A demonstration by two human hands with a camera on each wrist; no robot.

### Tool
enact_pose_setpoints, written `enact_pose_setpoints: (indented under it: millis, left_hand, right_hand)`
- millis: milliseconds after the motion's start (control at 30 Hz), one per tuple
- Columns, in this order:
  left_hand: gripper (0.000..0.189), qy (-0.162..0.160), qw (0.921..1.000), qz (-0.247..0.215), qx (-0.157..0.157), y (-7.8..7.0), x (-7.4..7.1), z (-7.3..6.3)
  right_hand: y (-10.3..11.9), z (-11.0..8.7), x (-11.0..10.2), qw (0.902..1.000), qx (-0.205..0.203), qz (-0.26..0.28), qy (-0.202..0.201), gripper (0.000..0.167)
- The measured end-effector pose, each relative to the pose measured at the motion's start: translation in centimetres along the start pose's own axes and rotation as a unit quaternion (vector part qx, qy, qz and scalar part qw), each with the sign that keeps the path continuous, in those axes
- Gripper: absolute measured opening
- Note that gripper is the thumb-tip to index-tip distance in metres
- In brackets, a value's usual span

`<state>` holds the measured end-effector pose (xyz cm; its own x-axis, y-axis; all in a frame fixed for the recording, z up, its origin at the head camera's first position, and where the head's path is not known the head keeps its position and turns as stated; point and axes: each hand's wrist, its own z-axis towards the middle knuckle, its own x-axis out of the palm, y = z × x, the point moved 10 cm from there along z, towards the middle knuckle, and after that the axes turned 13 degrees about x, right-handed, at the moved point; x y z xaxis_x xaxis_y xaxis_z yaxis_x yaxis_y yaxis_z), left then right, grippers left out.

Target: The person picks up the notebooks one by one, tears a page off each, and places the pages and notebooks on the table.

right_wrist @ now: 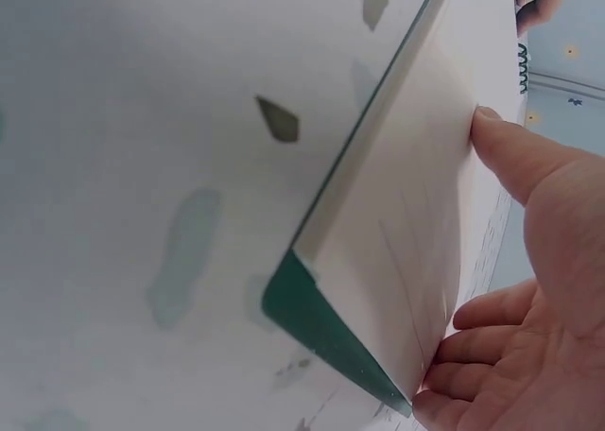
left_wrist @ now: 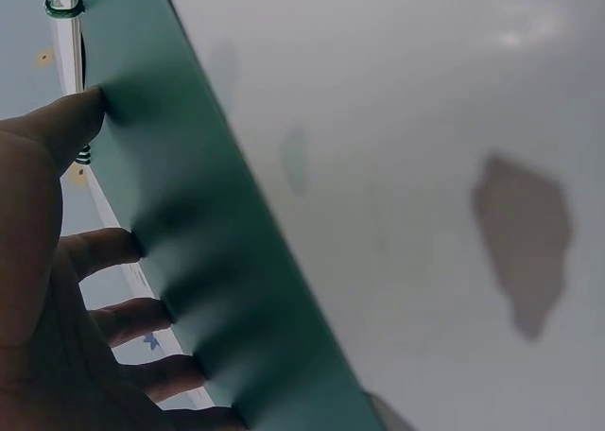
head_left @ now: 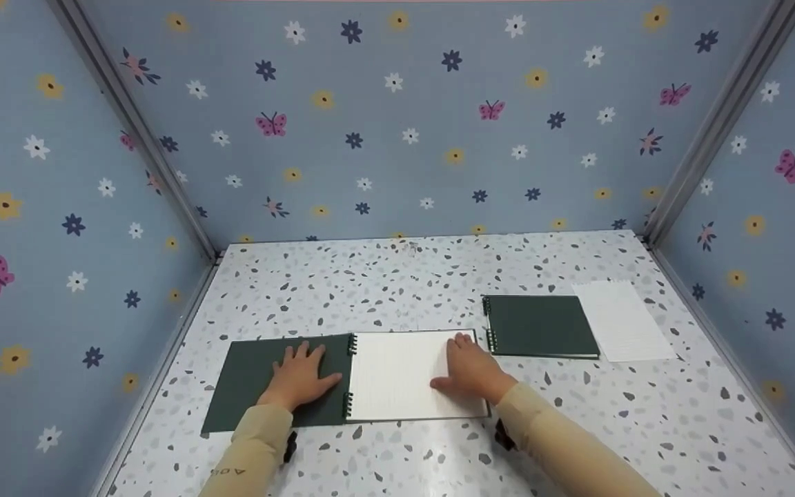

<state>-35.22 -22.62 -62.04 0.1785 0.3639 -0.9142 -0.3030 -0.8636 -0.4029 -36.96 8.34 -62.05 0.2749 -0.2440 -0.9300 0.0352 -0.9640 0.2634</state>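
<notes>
A spiral notebook lies spread open on the speckled table, its dark green cover (head_left: 239, 386) folded out to the left and its white lined page (head_left: 394, 376) facing up on the right. My left hand (head_left: 297, 378) rests on the cover with fingers spread; in the left wrist view its fingertips touch the green cover (left_wrist: 180, 185). My right hand (head_left: 473, 369) rests on the page near its right edge. In the right wrist view, the right thumb and extended fingers touch the white page (right_wrist: 397, 223), with a green back cover corner (right_wrist: 331, 332) showing beneath.
A second green spiral notebook (head_left: 542, 326) lies closed to the right, farther back. Beside it is a loose lined sheet (head_left: 625, 321) with a ragged top edge, partly beneath that notebook. Blue floral panels (head_left: 397, 124) stand along the table's back and sides.
</notes>
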Motion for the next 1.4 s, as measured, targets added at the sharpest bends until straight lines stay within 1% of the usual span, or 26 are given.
enact_pose_setpoints:
  millis: [267,433,500,600,700,800,933,1067,1133,1300,1400]
  left_hand:
    - [0.079,0.0,1.0,0.007,0.003,-0.3,0.0,0.1]
    - [0.079,0.004,1.0,0.006,-0.003,0.0,0.1,0.0]
    - [0.079,0.003,1.0,0.007,-0.001,0.0,0.1,0.1]
    - [0.078,0.002,1.0,0.004,0.002,-0.1,0.0,0.1]
    - [0.078,0.005,1.0,0.003,0.0,-0.1,0.1,0.0]
    - [0.079,0.006,1.0,0.005,-0.002,-0.1,0.1,0.0]
    - [0.079,0.009,0.9999,0.006,-0.004,0.0,0.2,0.1]
    - [0.079,0.009,0.9999,0.004,-0.005,0.0,0.2,0.2]
    - [0.079,0.01,0.9999,0.003,-0.006,0.1,0.3,0.2]
    - [0.079,0.01,0.9999,0.004,-0.003,0.1,0.3,0.1]
    - [0.079,0.009,0.9999,0.005,-0.003,0.0,0.2,0.0]
  right_hand:
    - [0.0,0.0,0.1,0.9999,0.007,-0.003,0.01,0.099]
    - [0.0,-0.1,0.5,0.9997,0.009,0.012,0.019,0.1]
    - [0.1,-0.2,0.3,0.9996,0.007,0.022,0.015,0.099]
    - [0.3,-0.4,-0.1,0.9992,-0.003,0.041,-0.002,0.092]
    - [0.8,-0.8,-0.4,0.9979,-0.023,0.057,-0.02,0.076]
    - [1.3,-1.2,-0.8,0.996,-0.043,0.07,-0.036,0.066]
    - [1.7,-1.6,-1.4,0.993,-0.05,0.094,-0.052,0.063]
    - [1.5,-1.8,-2.2,0.9876,-0.045,0.13,-0.075,0.06]
    - [1.2,-1.8,-2.7,0.9847,-0.04,0.144,-0.09,0.061]
    - [0.1,-1.5,-3.0,0.9762,0.004,0.194,-0.096,0.068]
    - [-0.9,-1.2,-2.8,0.9652,0.034,0.244,-0.088,0.072]
